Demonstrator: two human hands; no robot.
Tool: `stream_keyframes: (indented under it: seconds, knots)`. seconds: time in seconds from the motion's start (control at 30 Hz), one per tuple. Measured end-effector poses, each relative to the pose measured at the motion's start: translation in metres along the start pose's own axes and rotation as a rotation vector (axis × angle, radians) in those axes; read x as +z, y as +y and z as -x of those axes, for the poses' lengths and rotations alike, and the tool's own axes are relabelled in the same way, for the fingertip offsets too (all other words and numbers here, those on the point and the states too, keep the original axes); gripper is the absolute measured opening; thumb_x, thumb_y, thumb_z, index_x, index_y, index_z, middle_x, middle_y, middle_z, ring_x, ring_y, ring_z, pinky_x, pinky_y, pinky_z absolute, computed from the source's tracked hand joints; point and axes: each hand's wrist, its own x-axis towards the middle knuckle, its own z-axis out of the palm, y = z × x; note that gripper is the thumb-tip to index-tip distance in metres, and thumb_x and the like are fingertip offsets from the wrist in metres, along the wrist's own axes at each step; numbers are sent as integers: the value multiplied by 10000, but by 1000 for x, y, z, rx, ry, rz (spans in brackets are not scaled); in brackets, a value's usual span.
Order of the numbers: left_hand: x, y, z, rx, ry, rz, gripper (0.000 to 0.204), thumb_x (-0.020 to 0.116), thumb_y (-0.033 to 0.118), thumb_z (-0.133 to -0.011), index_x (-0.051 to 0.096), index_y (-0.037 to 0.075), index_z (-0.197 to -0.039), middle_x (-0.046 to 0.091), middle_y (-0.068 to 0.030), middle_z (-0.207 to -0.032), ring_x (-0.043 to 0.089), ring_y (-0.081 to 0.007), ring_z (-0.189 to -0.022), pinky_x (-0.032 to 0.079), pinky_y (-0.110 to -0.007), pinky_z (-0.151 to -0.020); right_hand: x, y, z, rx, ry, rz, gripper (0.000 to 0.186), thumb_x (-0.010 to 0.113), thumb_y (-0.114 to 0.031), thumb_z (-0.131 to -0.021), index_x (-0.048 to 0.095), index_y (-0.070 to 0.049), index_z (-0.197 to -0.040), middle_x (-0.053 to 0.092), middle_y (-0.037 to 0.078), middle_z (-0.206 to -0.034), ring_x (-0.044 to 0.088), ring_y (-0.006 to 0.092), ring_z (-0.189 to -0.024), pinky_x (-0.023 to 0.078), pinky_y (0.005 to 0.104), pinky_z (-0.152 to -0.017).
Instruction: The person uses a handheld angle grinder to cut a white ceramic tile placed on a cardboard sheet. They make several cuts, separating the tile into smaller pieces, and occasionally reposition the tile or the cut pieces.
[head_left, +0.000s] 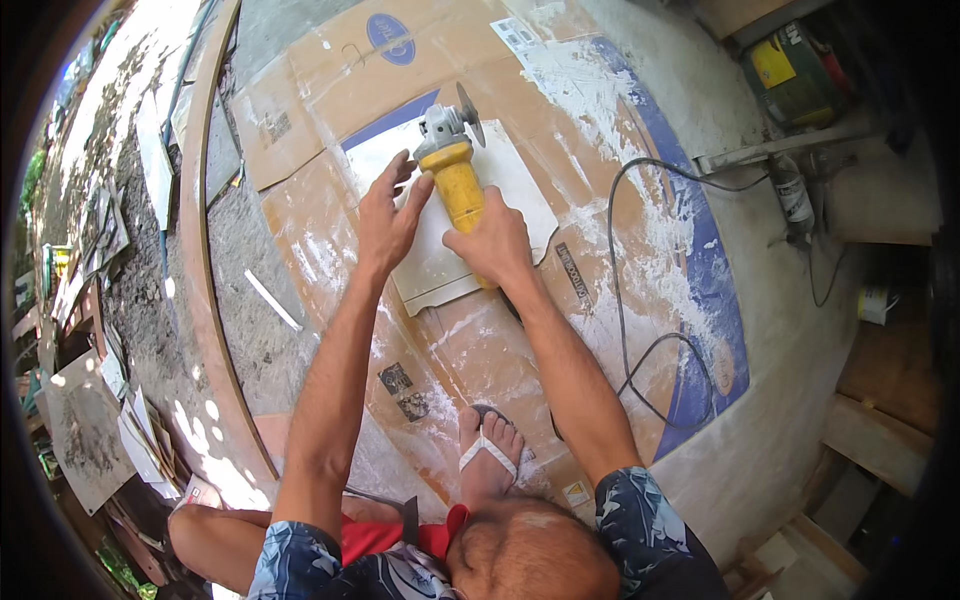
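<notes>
Both forearms [335, 375] are reaching forward: the right hand [498, 238] is gripping the yellow angle grinder [459, 190], while the left hand [388, 222] is curving, loosely spread, beside its head.

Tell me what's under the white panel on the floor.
Flattened cardboard shows around the white panel, with a blue band reaching its upper left edge. The panel seems to rest on cardboard; what lies directly beneath is covered.

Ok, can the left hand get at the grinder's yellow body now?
Likely yes: the left hand looks empty, right beside the grinder, with nothing visible between them; the right hand grips its nearer end.
</notes>
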Motion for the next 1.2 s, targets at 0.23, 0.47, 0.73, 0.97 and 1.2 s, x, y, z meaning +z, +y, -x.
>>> stream_keyframes:
  seconds: [0.23, 0.47, 0.73, 0.97, 1.2]
  knots:
    - [9, -15, -48, -154, -123, 295, 768, 793, 510, -1027, 628, -100, -1463, 766, -174, -1288, 722, -221, -1164, 560, -351, -1045, 11, -9, -27, 62, -7, 3, 629, 868, -309, -762, 581, 71, -1174, 767, 341, -1003, 776, 498, -957, 628, 534, -853]
    - [18, -15, -45, -141, -35, 327, 668, 800, 439, -1042, 662, -95, -1419, 777, -163, -1261, 725, -197, -1142, 570, -331, -1029, 11, -14, -29, 54, 3, -22, 600, 861, -287, -770, 579, 79, -1154, 762, 347, -980, 776, 499, -933, 626, 545, -834]
    - [24, -17, -46, -126, 4, 314, 635, 793, 418, -1052, 671, -91, -1412, 786, -165, -1246, 734, -194, -1124, 573, -334, -1025, 12, -9, -35, 47, -1, 3, 592, 854, -272, -765, 580, 91, -1144, 758, 353, -970, 773, 510, -919, 629, 542, -820]
    - [23, -16, -46, -144, 20, 298, 622, 789, 419, -1054, 682, -85, -1402, 793, -165, -1221, 739, -191, -1102, 577, -334, -1005, 10, -13, -33, 61, -7, -11, 590, 856, -272, -762, 579, 89, -1138, 759, 355, -974, 774, 510, -927, 629, 543, -823]
    - [25, -19, -47, -133, 18, 267, 621, 786, 421, -1055, 687, -88, -1396, 797, -163, -1207, 740, -193, -1094, 579, -334, -996, 7, -16, -33, 59, -16, -9, 591, 861, -280, -765, 576, 85, -1131, 757, 359, -980, 772, 514, -935, 628, 544, -826]
